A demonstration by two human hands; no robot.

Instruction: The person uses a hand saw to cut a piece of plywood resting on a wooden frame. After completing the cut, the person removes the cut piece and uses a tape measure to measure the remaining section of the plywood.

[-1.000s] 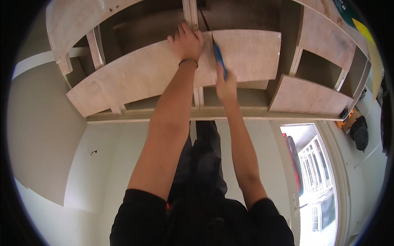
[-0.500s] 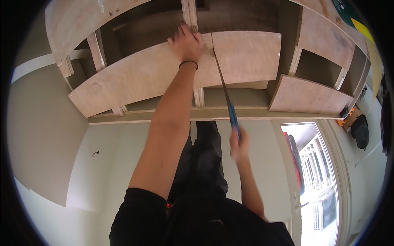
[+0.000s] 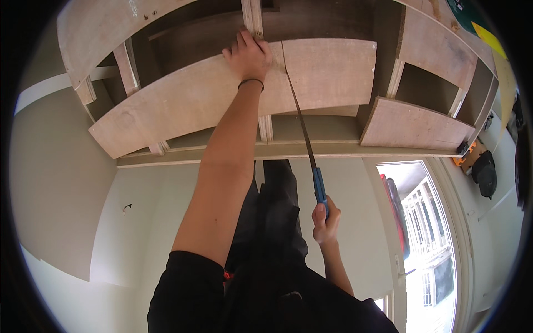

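Observation:
My left hand point(image 3: 247, 58) holds the long plywood board point(image 3: 322, 72) at its top edge, fingers curled over it beside an upright batten point(image 3: 252, 16). My right hand point(image 3: 326, 222) is closed round the blue handle point(image 3: 318, 186) of a hand saw. The saw's long dark blade point(image 3: 302, 122) runs up to a narrow cut line in the board, just right of my left hand. The board lies across a wooden frame with open compartments behind it.
More plywood pieces point(image 3: 416, 123) lie on the frame at both sides. Dark trousers point(image 3: 277, 211) show below its bottom rail point(image 3: 211, 155). A glazed door point(image 3: 422, 233) stands at lower right, a black bag point(image 3: 483, 172) beside the frame, and a yellow object point(image 3: 488, 39) at upper right.
My right hand and the saw have moved back toward me, downward in the picture, exposing more blade. My left hand stays on the board; the whole view has shifted slightly.

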